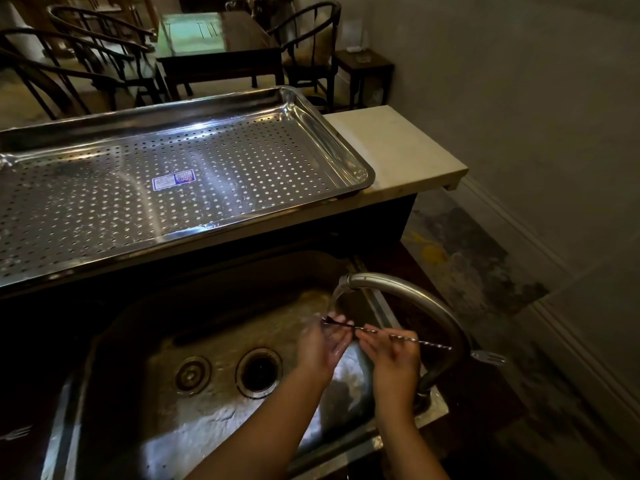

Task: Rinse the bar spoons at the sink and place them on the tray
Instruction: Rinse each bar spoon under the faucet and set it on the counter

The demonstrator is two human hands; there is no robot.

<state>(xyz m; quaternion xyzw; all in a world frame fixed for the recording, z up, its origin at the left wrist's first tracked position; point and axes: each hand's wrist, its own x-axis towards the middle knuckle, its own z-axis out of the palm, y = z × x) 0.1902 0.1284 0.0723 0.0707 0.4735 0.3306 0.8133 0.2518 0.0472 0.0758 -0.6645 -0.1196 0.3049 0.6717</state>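
Note:
A thin twisted bar spoon (426, 342) lies level across both my hands over the steel sink (194, 344). My left hand (320, 344) pinches its bowl end under the running water from the curved faucet (415, 299). My right hand (393, 358) pinches the twisted stem near its middle. The spoon's forked far end (488, 357) sticks out to the right, past the faucet neck. A large perforated steel tray (332, 133) sits on the counter behind the sink, with only a blue sticker (173, 180) on it.
The sink has a drain opening (258, 372) and a smaller round fitting (192, 375). A pale stone counter (408, 157) ends right of the tray. Dark chairs (90, 60) and a table (218, 43) stand beyond. A fork-shaped end (15, 434) shows at the lower left edge.

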